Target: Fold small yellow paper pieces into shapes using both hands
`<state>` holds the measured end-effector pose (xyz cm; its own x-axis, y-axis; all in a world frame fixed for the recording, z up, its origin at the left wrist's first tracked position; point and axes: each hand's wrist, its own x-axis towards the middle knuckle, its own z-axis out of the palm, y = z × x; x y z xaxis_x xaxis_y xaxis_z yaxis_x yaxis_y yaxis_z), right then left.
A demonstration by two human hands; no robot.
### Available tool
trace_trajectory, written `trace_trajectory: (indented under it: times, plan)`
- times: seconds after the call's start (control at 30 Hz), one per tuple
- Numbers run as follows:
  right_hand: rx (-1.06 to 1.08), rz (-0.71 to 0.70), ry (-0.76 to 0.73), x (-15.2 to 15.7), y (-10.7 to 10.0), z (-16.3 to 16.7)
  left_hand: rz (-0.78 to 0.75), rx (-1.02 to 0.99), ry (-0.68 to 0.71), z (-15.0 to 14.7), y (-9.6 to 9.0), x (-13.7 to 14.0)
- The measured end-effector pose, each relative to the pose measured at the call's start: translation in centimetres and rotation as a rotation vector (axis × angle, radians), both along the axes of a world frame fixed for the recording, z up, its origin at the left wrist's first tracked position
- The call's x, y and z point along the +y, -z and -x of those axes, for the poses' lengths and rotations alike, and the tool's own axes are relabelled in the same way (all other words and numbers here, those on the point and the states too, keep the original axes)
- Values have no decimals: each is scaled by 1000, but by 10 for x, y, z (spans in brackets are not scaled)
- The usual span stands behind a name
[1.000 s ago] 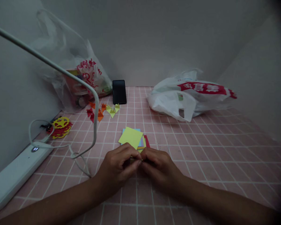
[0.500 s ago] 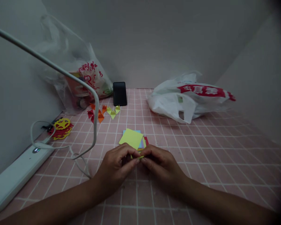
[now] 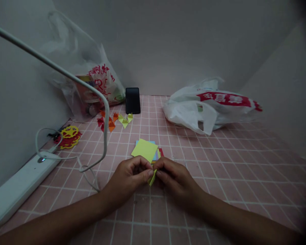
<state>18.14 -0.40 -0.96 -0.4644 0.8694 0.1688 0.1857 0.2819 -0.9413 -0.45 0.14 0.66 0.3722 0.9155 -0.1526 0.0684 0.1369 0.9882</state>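
- Toward the near side of the counter, the head view shows a small folded yellow paper, tilted between the left hand and the right hand; whether its lower tip touches the surface I cannot tell.
- The left hand pinches its upper part with thumb and index finger.
- The right hand pinches it from the other side, fingertips close to the left ones, the rest curled in; the exact contact is partly hidden.
- The folded yellow paper should be nearly weightless, crisp along its folds but soft across a single layer, easily creased or torn. A light pinch on the folded edges, where layers probably lie thickest, should suit it best.
- Just beyond the hands lies a loose stack of square paper sheets, yellow uppermost, with blue, purple and red edges showing.
- Farther back stand or lie small folded shapes, red and orange beside pale yellow, near a black smartphone.
- At the left, gear-shaped cutouts lie near a white cable.
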Motion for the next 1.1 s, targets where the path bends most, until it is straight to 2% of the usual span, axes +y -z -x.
trace_trajectory:
  times: [0.13,0.33,0.6,0.8,1.1]
  plan:
    - [2,13,-16,0,1,0,19,-2,3,0,-2,-1]
    - [-13,-8,-26,1,-1,0,126,-67,12,-2,-2,-1]
    - [-18,3,-28,0,0,0,134,-70,29,-1,0,1]
    - [-15,-9,-16,0,0,0,76,-35,19,-1,-1,-1]
    - [-82,-78,15,-2,-1,0,-149,202,7,0,-5,-4]
